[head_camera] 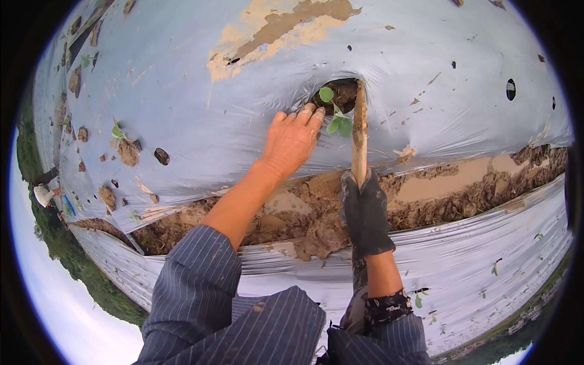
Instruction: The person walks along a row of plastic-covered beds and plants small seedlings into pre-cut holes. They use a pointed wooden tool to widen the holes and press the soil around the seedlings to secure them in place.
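Note:
A young leafy seedling (336, 119) leans out of a hole (343, 93) in the silvery plastic mulch film (273, 73). Dark soil shows inside that hole. My bare left hand (294, 139) lies at the hole's left edge, its fingertips beside the seedling and partly hidden at the rim; nothing is seen in its grasp. In a dark glove, my right hand (366, 210) grips a flat wooden stick (360, 137). The stick's far end reaches the right edge of the hole, and whether its tip is in the soil cannot be made out.
A muddy furrow (315, 205) with puddled water runs between two film-covered beds. Soil clods (128, 153) and another seedling (117, 131) lie to the left. Small holes (510, 89) dot the film. A person (44, 194) is far off at the left. More seedlings (495, 268) grow on the near bed (461, 260).

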{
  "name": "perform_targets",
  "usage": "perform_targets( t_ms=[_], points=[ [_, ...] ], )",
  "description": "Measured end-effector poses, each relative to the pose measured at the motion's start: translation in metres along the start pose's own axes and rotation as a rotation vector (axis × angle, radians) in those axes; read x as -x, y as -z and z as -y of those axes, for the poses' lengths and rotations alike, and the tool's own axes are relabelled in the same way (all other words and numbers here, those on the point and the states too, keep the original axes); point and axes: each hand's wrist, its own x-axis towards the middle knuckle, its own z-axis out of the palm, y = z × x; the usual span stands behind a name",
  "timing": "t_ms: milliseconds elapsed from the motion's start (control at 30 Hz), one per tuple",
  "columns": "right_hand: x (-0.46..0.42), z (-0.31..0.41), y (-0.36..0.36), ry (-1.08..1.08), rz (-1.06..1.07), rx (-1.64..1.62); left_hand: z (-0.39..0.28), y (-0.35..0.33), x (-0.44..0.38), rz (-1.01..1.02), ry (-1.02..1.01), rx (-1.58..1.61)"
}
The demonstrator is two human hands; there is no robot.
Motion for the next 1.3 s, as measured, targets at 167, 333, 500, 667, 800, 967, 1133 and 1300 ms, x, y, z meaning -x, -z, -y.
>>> perform_targets(
  t_ms=[167,333,500,667,800,967,1133,1300],
  points=[
    [0.001,-0.009,0.001,0.033,-0.035,0.002,-0.009,0.006,-0.004,0.313,-0.006,-0.096],
    [0.001,0.001,0.009,-0.035,0.040,0.000,-0.002,0.001,-0.018,0.513,0.090,-0.188],
    [-0.001,-0.005,0.008,-0.038,0.035,-0.039,-0.009,-0.001,-0.002,0.414,0.102,-0.179],
    [-0.001,0.001,0.012,-0.013,0.010,-0.013,-0.015,-0.009,-0.005,0.398,0.178,-0.126],
    [-0.001,-0.002,0.005,-0.006,-0.020,0.003,-0.017,-0.013,-0.007,0.364,0.217,-0.081],
    [-0.004,0.000,-0.001,0.072,-0.038,0.034,-0.012,-0.024,0.003,0.255,0.211,-0.116],
    [-0.001,0.007,-0.002,-0.019,-0.010,-0.215,-0.012,-0.031,0.003,0.168,0.135,-0.062],
    [-0.005,-0.014,-0.017,0.054,-0.058,-0.072,-0.009,-0.023,-0.001,0.274,0.193,0.088]
  ],
)
